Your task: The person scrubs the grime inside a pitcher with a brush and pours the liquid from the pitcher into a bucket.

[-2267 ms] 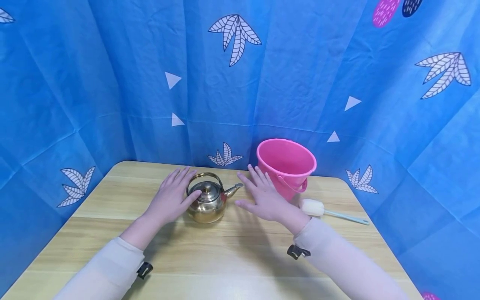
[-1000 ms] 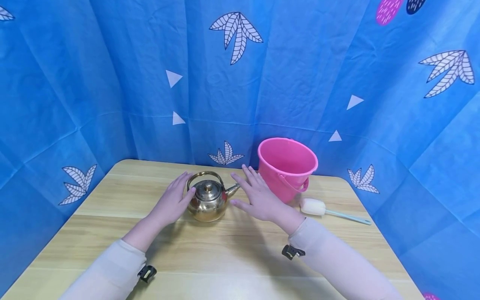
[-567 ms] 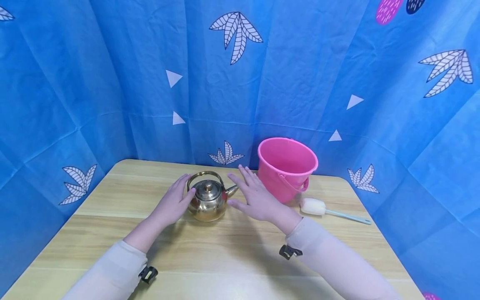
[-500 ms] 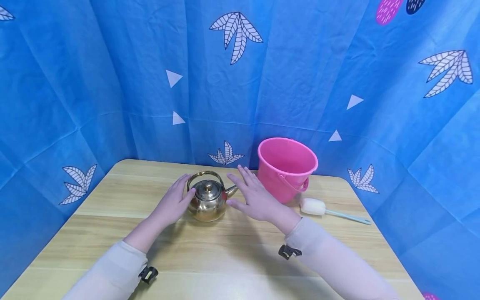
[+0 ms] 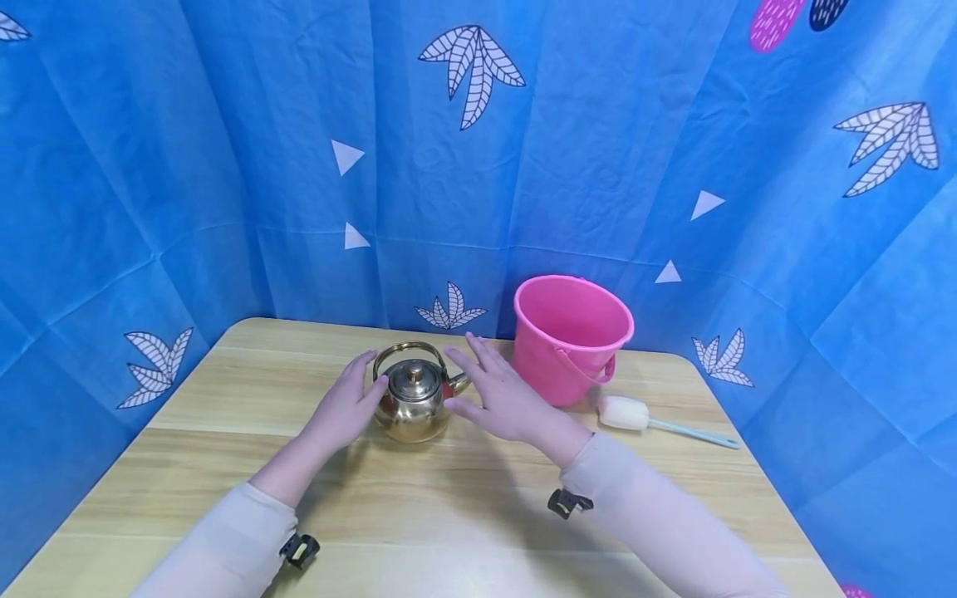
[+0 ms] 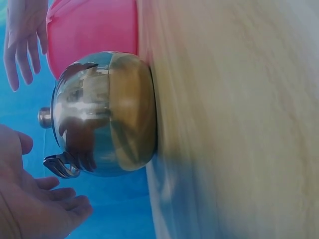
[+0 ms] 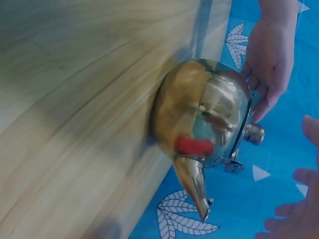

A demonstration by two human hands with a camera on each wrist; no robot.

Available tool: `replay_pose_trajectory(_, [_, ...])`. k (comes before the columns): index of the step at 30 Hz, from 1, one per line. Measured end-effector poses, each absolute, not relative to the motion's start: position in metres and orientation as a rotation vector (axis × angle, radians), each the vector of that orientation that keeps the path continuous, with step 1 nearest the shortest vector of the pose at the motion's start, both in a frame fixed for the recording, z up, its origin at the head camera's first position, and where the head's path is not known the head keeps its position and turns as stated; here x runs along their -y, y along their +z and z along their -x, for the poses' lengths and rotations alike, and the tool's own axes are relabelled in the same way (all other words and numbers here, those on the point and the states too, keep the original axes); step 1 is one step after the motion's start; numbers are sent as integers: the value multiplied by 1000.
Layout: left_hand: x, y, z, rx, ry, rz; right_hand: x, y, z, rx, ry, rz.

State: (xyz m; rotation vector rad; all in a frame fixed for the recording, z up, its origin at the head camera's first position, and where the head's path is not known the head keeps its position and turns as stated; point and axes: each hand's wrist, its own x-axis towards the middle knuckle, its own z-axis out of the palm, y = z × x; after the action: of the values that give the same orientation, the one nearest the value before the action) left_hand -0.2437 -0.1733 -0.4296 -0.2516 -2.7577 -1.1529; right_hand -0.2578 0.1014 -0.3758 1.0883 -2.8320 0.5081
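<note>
A shiny brass-coloured kettle (image 5: 413, 403) stands upright on the wooden table, its lid on and its loop handle raised. Its spout points right; a red patch shows beside the spout's base in the right wrist view. My left hand (image 5: 345, 409) is at the kettle's left, thumb and fingers apart; whether it touches the handle I cannot tell. On the spout side hovers my right hand (image 5: 504, 400), fingers spread, partly covering the spout in the head view. In the right wrist view the kettle (image 7: 204, 112) sits between both hands, and the right fingers (image 7: 289, 209) hold nothing.
Behind my right hand stands a pink bucket (image 5: 564, 365) with its handle hanging down. A white sponge brush (image 5: 625, 413) with a pale blue handle lies to its right. Blue patterned cloth (image 5: 284, 166) hangs around the table's (image 5: 419, 515) back and sides.
My right hand has moved left, closer to the kettle, and now covers part of the spout. The left hand has shifted only slightly. Kettle, bucket and brush stay where they were.
</note>
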Motion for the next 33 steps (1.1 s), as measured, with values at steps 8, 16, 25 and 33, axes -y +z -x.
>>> replay_pose_trajectory(8, [172,-431,243,2758,-1175,187,-95,-378,258,2831,521,-1097])
replay_pose_trajectory(16, [171,-433,245,2751,-1207,131,-90,-376,258,2838,573,-1104])
replay_pose_trajectory(25, [169,-435,247,2752,-1244,89,-83,-377,260,2815,573,-1106])
replay_pose_trajectory(33, [170,-434,248,2761,-1281,82,-76,-376,262,2767,599,-1112])
